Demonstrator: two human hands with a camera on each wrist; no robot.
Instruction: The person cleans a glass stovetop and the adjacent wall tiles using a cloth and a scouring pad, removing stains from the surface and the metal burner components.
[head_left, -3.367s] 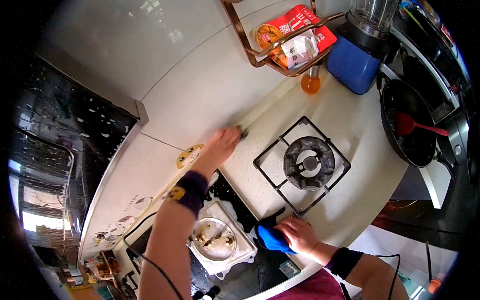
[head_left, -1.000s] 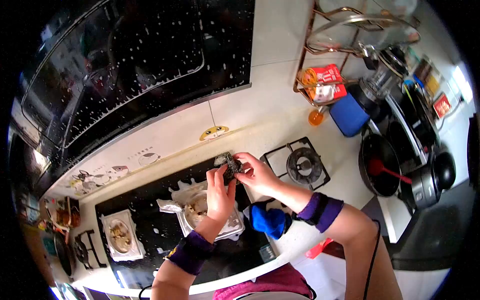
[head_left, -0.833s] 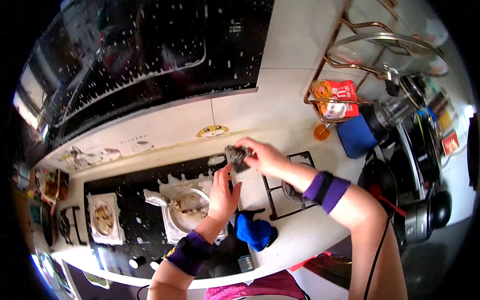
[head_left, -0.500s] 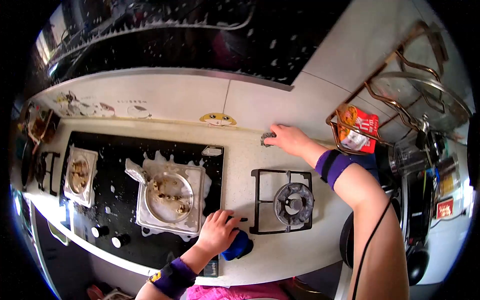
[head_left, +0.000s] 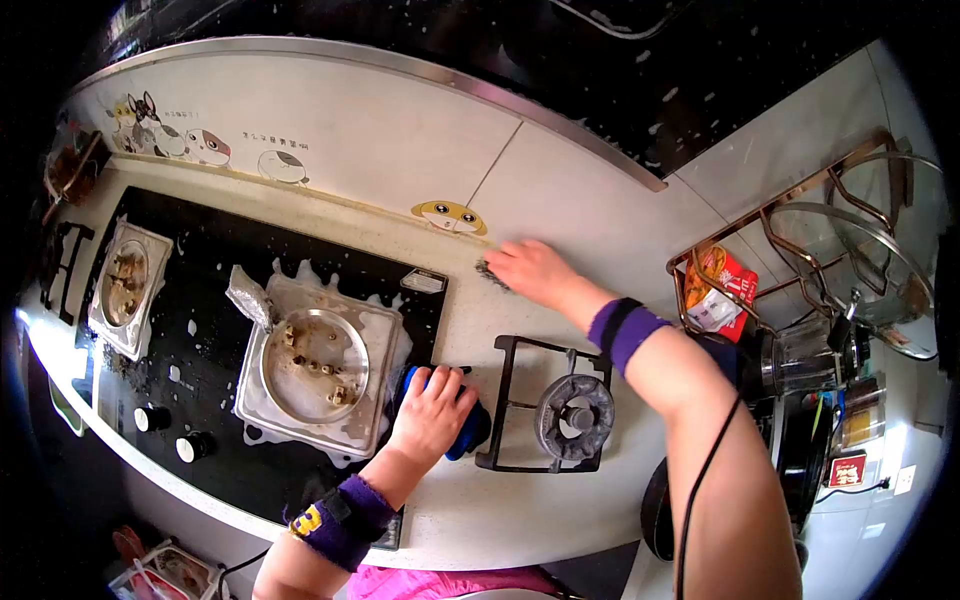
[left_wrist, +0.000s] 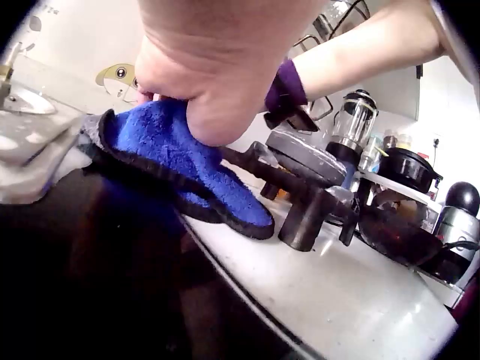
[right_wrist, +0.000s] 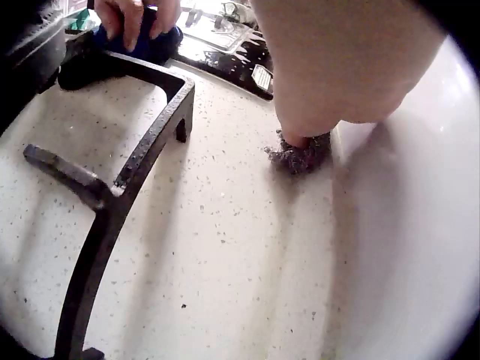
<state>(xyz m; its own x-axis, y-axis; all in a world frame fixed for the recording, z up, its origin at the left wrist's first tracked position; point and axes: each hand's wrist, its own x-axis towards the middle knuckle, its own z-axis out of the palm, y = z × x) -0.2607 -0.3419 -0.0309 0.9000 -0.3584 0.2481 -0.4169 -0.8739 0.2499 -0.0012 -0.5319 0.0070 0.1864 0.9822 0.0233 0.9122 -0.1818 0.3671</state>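
Note:
The right hand point(head_left: 530, 270) pinches a dark steel wool pad point(head_left: 490, 273) against the pale counter, close to the wall. In the right wrist view the steel wool point(right_wrist: 301, 154) shows under the fingertips, beside the wall's foot. The left hand point(head_left: 432, 415) grips a blue cloth point(head_left: 470, 430) with black edging, between the foamy burner and the loose pan support point(head_left: 508, 400). Seen from the left wrist, the blue cloth point(left_wrist: 169, 142) lies bunched under the left hand point(left_wrist: 225, 67), at the hob's edge; most fingers are hidden there.
Foam surrounds the square burner plate point(head_left: 385, 345) on the black hob point(head_left: 215, 250), with crumbs in its ring. A second burner point(head_left: 125, 285) is farther left. At the right are a wire rack point(head_left: 775, 225) with a glass lid, a blender point(head_left: 800, 355) and a dark pan point(head_left: 657, 510).
The steel wool has passed from the left hand to the right, which has carried it back to the counter by the wall. The left hand has come down onto the blue cloth.

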